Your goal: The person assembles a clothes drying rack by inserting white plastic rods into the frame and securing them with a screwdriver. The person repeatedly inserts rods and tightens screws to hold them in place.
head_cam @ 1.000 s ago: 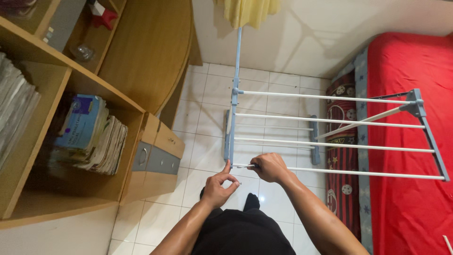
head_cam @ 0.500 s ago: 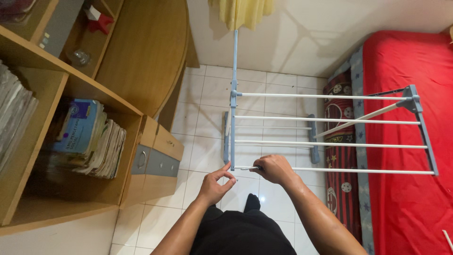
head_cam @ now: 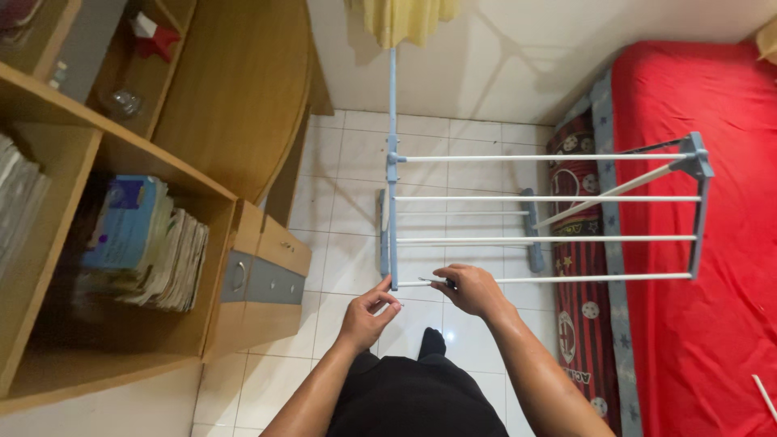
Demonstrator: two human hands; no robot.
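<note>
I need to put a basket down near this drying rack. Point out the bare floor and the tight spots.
Bare white tile floor lies between the wooden shelf unit and the drying rack, and by the far wall. It is tight under the rails, at the red bed, and where the left hand and right hand meet the nearest rail.

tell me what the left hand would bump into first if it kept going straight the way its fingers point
Probably the blue end bar of the drying rack, at its near corner. The left hand points up and slightly right, fingertips just short of it. Depth is hard to judge from above.
</note>
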